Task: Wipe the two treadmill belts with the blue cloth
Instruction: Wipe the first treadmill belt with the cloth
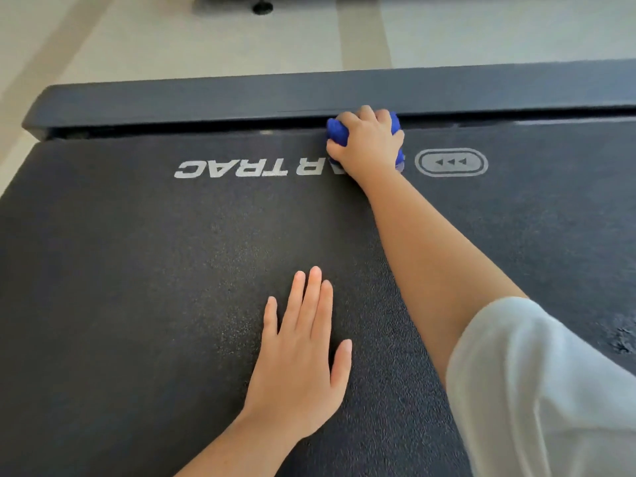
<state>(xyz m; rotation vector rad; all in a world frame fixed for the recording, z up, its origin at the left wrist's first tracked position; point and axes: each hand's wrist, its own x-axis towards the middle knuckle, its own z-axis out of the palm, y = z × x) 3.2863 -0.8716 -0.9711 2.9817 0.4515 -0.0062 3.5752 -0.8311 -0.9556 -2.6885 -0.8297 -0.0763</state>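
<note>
On the treadmill belt (137,270), right hand (366,142) fingers clutch the blue cloth (337,130) (left hand (303,359) flat, fingers straight).

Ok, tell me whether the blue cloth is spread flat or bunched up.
Bunched up: the blue cloth bulges as a wad around the right hand gripping it on the treadmill belt.

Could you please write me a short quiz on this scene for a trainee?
1. True or false: the left hand holds the cloth.
2. Which hand lies flat on the belt? A) left B) right C) neither
3. Fill in: the cloth is at the belt's ___ edge, by the rail (near/far from the person).
Key: 1 false, the right hand grips it; 2 A; 3 far.
</note>
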